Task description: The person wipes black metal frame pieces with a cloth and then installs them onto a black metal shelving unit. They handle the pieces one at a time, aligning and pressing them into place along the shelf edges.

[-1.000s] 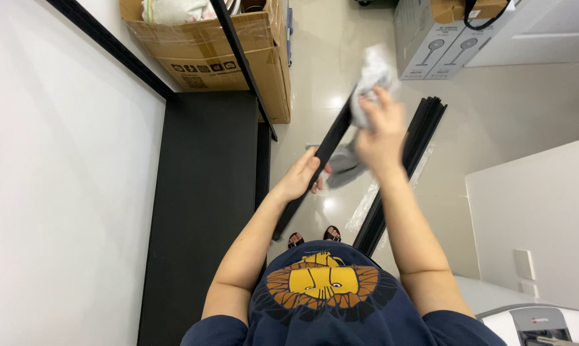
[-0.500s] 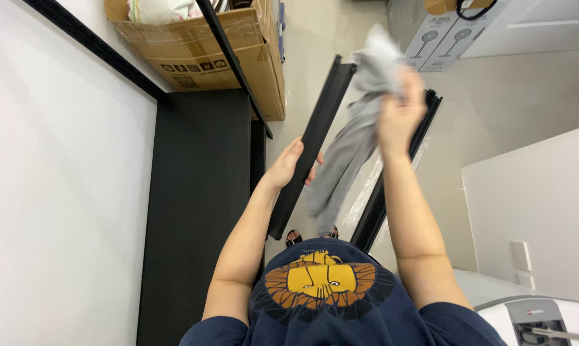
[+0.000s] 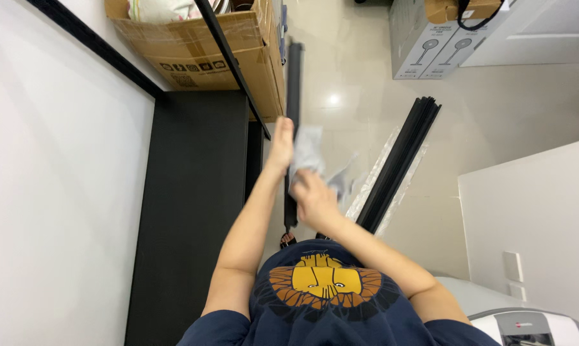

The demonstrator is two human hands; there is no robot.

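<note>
My left hand (image 3: 281, 144) holds a long black bar (image 3: 293, 83) upright, gripping it about halfway along. The bar runs from near my feet up past the cardboard box. My right hand (image 3: 312, 198) is closed on a grey cloth (image 3: 307, 154) and presses it against the bar just below my left hand. Part of the cloth hangs loose to the right.
A black shelf unit (image 3: 193, 192) stands at my left against a white wall. A taped cardboard box (image 3: 206, 51) sits behind it. A bundle of black bars (image 3: 401, 160) on clear plastic wrap lies on the tiled floor. Two white boxes (image 3: 430, 38) stand at the back right.
The bar has swung from a rightward tilt to nearly straight up. My right hand with the cloth has slid down from the bar's upper end to just below my left hand.
</note>
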